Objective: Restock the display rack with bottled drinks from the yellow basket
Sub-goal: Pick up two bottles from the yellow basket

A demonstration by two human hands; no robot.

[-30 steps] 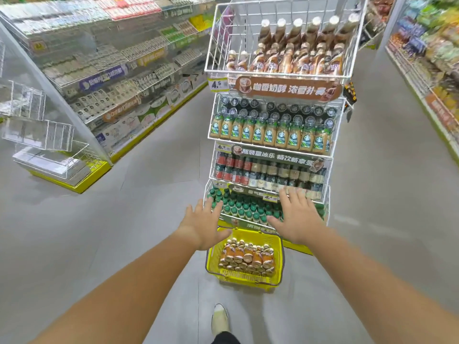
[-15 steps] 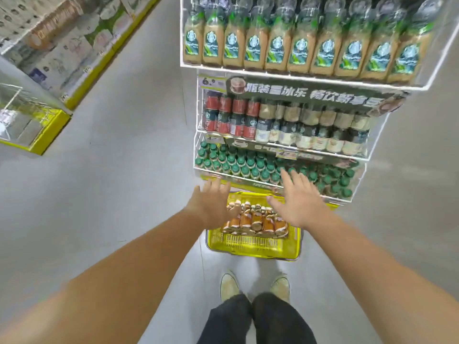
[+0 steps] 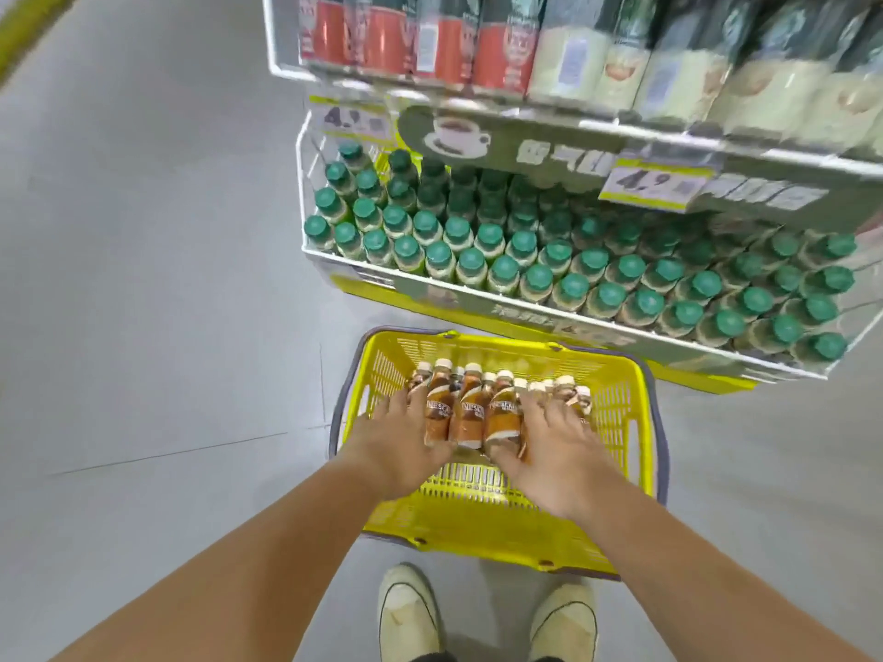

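Note:
A yellow basket [image 3: 635, 422] stands on the floor in front of the display rack [image 3: 377, 269]. Several brown coffee bottles [image 3: 470, 413] with cream caps lie in it. My left hand [image 3: 396, 446] rests on the bottles at the left of the pile, its fingers stretched forward and its thumb against a middle bottle. My right hand [image 3: 549, 446] lies over the bottles at the right, fingers spread and thumb at the base of a middle bottle. Three labelled bottles show between the two hands.
The rack's lowest tier is packed with green-capped bottles [image 3: 573, 284]. The tier above holds red and pale bottles [image 3: 501, 54]. Yellow price tags [image 3: 654, 183] hang on the shelf front. My shoes [image 3: 408, 613] stand just behind the basket. Grey floor lies to the left.
I have bent down toward the basket. Both hands have dropped from in front of the lowest tier into the basket and now lie on the bottles.

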